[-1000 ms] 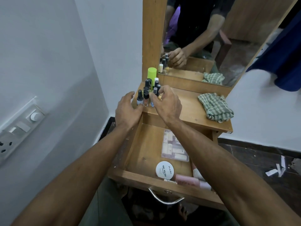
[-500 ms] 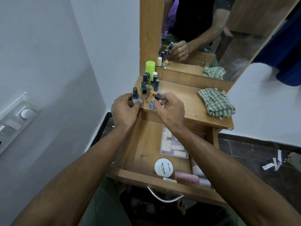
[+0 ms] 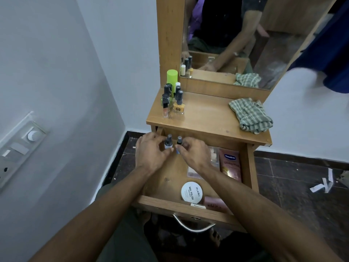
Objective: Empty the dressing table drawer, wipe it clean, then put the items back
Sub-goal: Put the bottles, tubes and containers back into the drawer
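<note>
Drawer [image 3: 188,206] — left hand [image 3: 151,155], right hand [image 3: 192,156], bottles pinched

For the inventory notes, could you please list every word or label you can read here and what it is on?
"zudio" and "NAIL POLISH": the round white tin in the drawer.
"Vaseline": the pink tube in the drawer.
A single logo mark, possibly "S": the yellow bottle on the tabletop.
Smaller print on the tin and the tube: too blurred to read.
</note>
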